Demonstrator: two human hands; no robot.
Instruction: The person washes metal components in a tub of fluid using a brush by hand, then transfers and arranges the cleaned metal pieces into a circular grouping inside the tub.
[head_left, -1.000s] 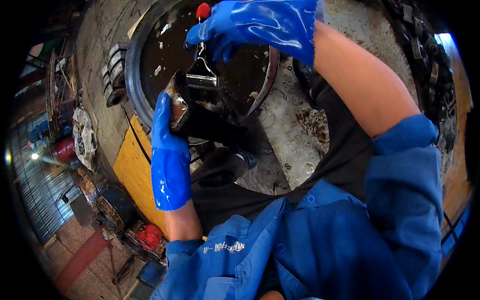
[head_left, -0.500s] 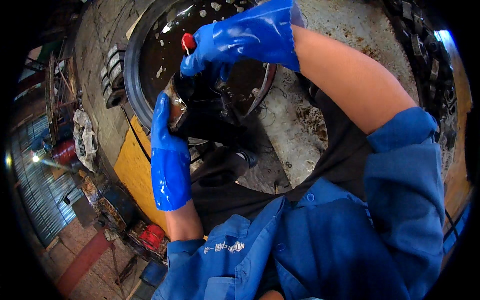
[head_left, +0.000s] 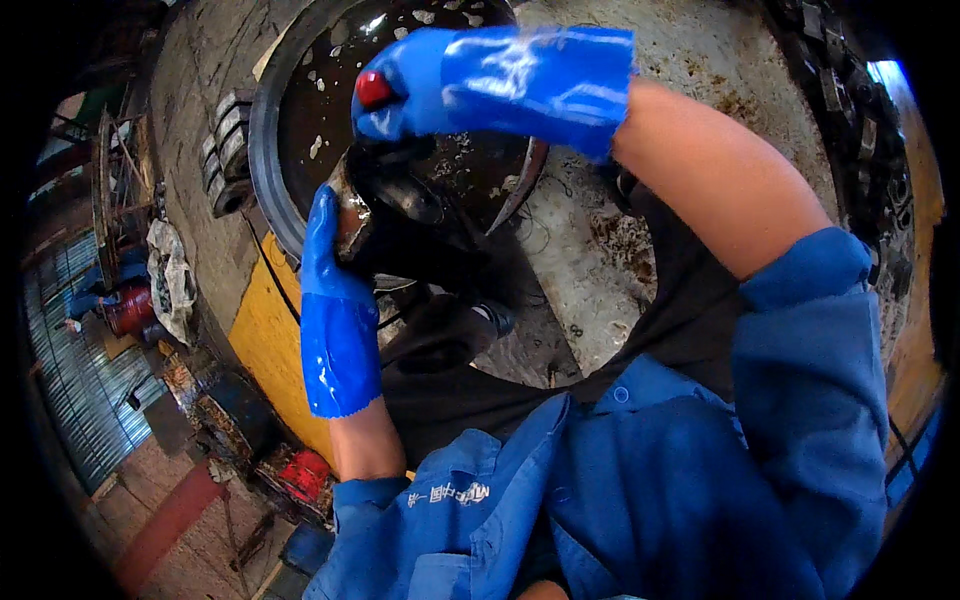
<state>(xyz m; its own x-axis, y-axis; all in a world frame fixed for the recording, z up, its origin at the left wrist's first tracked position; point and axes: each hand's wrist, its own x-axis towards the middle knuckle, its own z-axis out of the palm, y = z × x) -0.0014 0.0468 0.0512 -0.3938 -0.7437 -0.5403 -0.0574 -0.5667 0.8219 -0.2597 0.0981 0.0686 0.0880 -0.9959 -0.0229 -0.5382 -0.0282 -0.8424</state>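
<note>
My right hand (head_left: 405, 85), in a long blue rubber glove, is closed round a tool with a rounded red handle end (head_left: 375, 90). Its working end is hidden below the glove. Under that hand is a dark, wet metal part (head_left: 415, 245) with a round opening on top and a bare, rusty edge. My left hand (head_left: 322, 245), gloved the same way, grips this part from its left side, thumb along the edge. Behind both hands stands a round black tub (head_left: 268, 170) holding dark liquid with patches of foam.
Several curved metal pieces (head_left: 228, 155) are stacked left of the tub. A yellow board (head_left: 270, 340) lies nearer on the left. Dark, chain-like metal parts (head_left: 860, 110) line the right side, beyond a stained pale plate (head_left: 690, 90). My dark-trousered legs flank the part.
My right hand has drawn up and back out of the metal part's opening, its cuff shifting right, so more of the opening shows. My left hand has stayed in place.
</note>
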